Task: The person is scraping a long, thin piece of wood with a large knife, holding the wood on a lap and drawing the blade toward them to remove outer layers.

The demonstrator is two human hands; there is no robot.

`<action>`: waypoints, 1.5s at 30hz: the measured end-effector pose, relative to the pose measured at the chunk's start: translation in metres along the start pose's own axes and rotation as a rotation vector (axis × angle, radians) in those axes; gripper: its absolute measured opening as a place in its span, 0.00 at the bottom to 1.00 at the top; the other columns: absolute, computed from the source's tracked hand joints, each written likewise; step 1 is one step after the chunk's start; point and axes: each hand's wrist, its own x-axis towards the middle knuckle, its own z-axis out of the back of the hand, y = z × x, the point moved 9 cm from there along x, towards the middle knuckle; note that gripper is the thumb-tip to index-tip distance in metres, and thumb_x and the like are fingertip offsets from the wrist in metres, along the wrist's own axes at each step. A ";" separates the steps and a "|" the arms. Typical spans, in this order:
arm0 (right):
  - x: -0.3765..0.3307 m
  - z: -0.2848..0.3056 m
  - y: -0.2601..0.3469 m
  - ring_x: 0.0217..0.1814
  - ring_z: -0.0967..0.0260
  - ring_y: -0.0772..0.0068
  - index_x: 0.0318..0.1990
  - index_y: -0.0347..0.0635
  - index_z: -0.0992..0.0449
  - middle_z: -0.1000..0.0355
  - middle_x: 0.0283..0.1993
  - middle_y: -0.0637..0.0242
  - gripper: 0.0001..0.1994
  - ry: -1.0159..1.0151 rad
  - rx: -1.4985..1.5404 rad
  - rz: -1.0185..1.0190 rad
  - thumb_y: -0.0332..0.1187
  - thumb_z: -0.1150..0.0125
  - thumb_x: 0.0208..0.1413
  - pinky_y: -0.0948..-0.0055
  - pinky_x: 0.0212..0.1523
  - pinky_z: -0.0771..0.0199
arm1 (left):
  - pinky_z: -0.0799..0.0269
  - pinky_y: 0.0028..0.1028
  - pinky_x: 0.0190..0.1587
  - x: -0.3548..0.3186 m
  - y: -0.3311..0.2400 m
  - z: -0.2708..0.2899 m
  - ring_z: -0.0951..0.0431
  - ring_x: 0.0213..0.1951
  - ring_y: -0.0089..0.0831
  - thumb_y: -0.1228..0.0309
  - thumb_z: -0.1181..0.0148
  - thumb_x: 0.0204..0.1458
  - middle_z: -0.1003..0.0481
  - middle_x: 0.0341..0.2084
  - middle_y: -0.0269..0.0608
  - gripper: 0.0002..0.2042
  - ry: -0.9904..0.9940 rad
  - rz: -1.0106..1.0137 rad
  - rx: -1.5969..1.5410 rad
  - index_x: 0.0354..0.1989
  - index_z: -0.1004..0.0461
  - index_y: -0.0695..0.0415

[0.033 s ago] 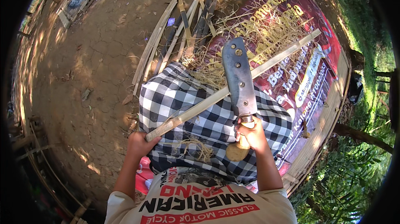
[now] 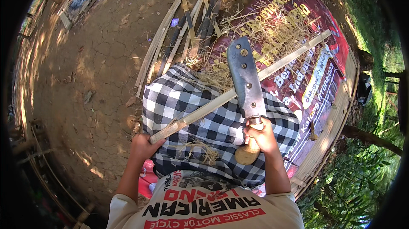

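Observation:
My left hand (image 2: pixel 146 146) is closed around the near end of a long pale bamboo strip (image 2: pixel 204 110). The strip slants up and to the right over my lap, its far end above the banner. In my right hand (image 2: pixel 260 136) is the wooden handle (image 2: pixel 247 154) of a cleaver-like knife, gripped in closed fingers. Its broad grey blade (image 2: pixel 245 73), pierced by several holes, points away from me and lies across the strip, hiding part of it. Black-and-white checked cloth (image 2: pixel 170 97) covers my lap, with a few curled shavings (image 2: pixel 204 152) on it.
A dark red printed banner (image 2: pixel 289 122) spreads at the right, strewn with a heap of thin shavings (image 2: pixel 272 33). Several bamboo strips (image 2: pixel 170 28) lie on the cracked earth ground (image 2: pixel 93 67) ahead. A bamboo edge (image 2: pixel 315 156) borders the banner, with greenery (image 2: pixel 353 182) beyond.
The knife and my right hand have shifted slightly to the right along the strip. The strip's far end has moved a little to the right; my left hand is nearly unchanged.

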 end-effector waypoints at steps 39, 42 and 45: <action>-0.007 0.003 0.004 0.22 0.30 0.75 0.36 0.32 0.29 0.28 0.27 0.63 0.10 0.122 -0.017 0.063 0.15 0.44 0.45 0.75 0.23 0.26 | 0.32 0.37 0.22 0.006 0.033 -0.015 0.25 0.16 0.42 0.53 0.27 0.37 0.30 0.11 0.53 0.25 0.136 0.141 -0.050 0.17 0.25 0.68; -0.004 0.013 0.021 0.21 0.30 0.75 0.36 0.32 0.30 0.29 0.24 0.63 0.09 0.037 0.067 0.123 0.14 0.47 0.46 0.74 0.23 0.25 | 0.33 0.38 0.22 0.002 0.027 -0.012 0.27 0.15 0.42 0.52 0.27 0.37 0.31 0.10 0.53 0.26 0.078 0.133 -0.132 0.15 0.28 0.68; -0.002 0.012 0.007 0.21 0.30 0.75 0.34 0.34 0.31 0.29 0.25 0.63 0.08 -0.042 0.126 0.166 0.15 0.46 0.46 0.73 0.22 0.26 | 0.34 0.38 0.21 0.005 0.026 -0.013 0.28 0.15 0.44 0.52 0.27 0.37 0.32 0.10 0.53 0.27 0.037 0.076 -0.058 0.14 0.29 0.68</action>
